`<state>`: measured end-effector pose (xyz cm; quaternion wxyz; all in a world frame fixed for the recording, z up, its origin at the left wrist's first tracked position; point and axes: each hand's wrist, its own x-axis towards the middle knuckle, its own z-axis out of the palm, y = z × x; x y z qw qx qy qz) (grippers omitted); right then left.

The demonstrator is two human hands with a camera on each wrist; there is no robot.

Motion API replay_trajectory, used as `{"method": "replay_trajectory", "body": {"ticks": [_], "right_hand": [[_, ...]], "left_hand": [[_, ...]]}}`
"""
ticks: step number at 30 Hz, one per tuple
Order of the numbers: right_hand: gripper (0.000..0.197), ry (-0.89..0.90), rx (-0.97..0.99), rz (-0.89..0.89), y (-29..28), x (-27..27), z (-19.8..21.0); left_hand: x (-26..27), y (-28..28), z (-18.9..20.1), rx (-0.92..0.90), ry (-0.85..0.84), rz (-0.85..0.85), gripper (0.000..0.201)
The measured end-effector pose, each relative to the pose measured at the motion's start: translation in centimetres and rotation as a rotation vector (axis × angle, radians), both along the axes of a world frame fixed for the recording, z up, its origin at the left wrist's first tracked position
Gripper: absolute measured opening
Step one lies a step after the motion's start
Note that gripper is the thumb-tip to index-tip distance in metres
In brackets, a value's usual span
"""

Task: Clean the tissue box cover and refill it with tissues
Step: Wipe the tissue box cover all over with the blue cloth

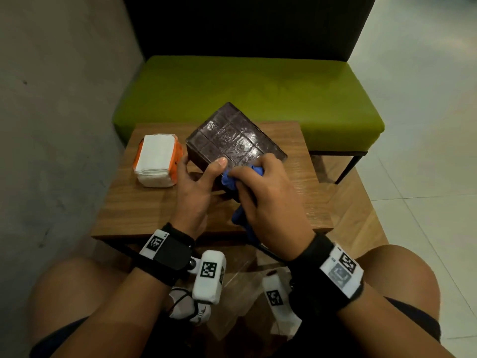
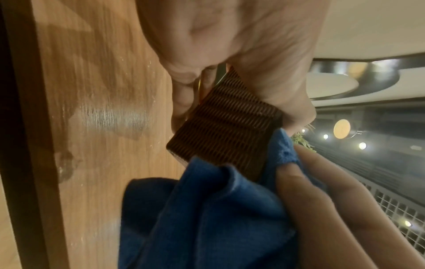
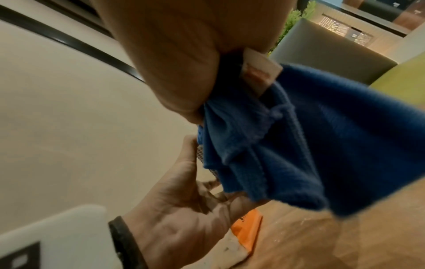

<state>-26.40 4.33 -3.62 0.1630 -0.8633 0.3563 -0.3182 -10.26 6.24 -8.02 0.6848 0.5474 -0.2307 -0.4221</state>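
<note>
A dark brown woven tissue box cover (image 1: 233, 136) stands tilted on the wooden table (image 1: 144, 202), one edge lifted. My left hand (image 1: 200, 177) grips its near left corner, thumb on top and fingers down the side; the left wrist view shows the ribbed side of the cover (image 2: 226, 125) in that grip. My right hand (image 1: 263, 187) holds a bunched blue cloth (image 1: 229, 178) against the cover's near edge. The cloth (image 3: 287, 145) hangs in folds from the fingers, with a small white label. A pack of white tissues in orange wrap (image 1: 157, 160) lies to the left of the cover.
A green cushioned bench (image 1: 247, 94) with a dark backrest stands right behind the table. A grey wall (image 1: 56, 112) runs along the left. Pale tiled floor (image 1: 426, 164) lies to the right. My knees are below the table's near edge.
</note>
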Motion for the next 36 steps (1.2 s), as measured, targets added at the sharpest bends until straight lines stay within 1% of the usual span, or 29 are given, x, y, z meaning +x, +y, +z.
{"method": "replay_trajectory", "body": {"ticks": [2,5,7,8,11,12,15,16,18,20,24,26,27,29,32,34,36], "right_hand": [[0.022,0.06,-0.008,0.031,0.1,-0.5,-0.1],[0.032,0.118,-0.008,0.087,-0.2,-2.5,-0.5],[0.029,0.115,-0.017,0.085,-0.4,-3.2,-0.6],[0.027,0.106,-0.019,0.075,-0.4,-3.0,-0.5],[0.021,0.067,-0.006,0.044,-0.2,-0.9,0.1],[0.023,0.065,-0.004,0.045,-0.1,-0.3,0.2],[0.032,0.121,-0.018,0.088,-0.2,-0.4,-0.1],[0.031,0.131,-0.016,0.105,-0.3,-1.1,-0.2],[0.023,0.104,-0.008,0.112,-0.7,-2.4,-0.4],[0.019,0.051,-0.009,0.06,-1.6,-3.1,-0.3],[0.018,-0.067,0.0,-0.157,-5.0,-2.5,-0.4],[0.019,-0.108,0.001,-0.195,-5.2,-1.7,-0.6],[0.019,-0.106,-0.001,-0.177,-4.6,-1.2,-0.6],[0.021,-0.058,0.001,-0.078,-2.5,-0.4,-0.7],[0.02,0.019,0.017,0.078,-0.5,-0.2,-0.8],[0.02,0.023,0.01,0.091,-1.5,-0.9,-0.7],[0.019,-0.023,-0.018,0.013,-3.8,-1.8,-0.6]], "left_hand": [[0.5,0.1,0.0,0.0,0.035,0.018,0.069],[1.6,0.4,0.3,-0.013,0.065,0.067,0.084],[1.7,0.5,0.4,-0.01,0.059,0.062,0.089],[1.4,0.6,0.4,-0.003,0.055,0.039,0.087],[0.4,0.4,-0.1,0.013,0.026,-0.017,0.07],[0.2,0.4,-0.3,0.015,0.015,-0.02,0.069],[0.8,0.6,-0.2,0.012,0.061,0.007,0.083],[1.3,0.6,-0.2,0.009,0.085,0.019,0.083],[1.9,0.7,-0.3,0.0,0.103,0.025,0.081],[1.8,0.8,-0.5,0.001,0.107,0.0,0.079],[0.7,1.1,-0.9,0.013,0.092,-0.075,0.073],[0.3,1.3,-0.8,0.025,0.079,-0.082,0.077],[0.2,1.3,-0.8,0.034,0.081,-0.073,0.08],[0.3,1.2,-0.9,0.051,0.071,-0.047,0.083],[0.7,1.2,-1.3,0.065,0.029,-0.034,0.082],[1.1,1.3,-1.5,0.077,0.032,-0.033,0.087],[1.4,1.4,-1.6,0.087,0.034,-0.036,0.089]]}}
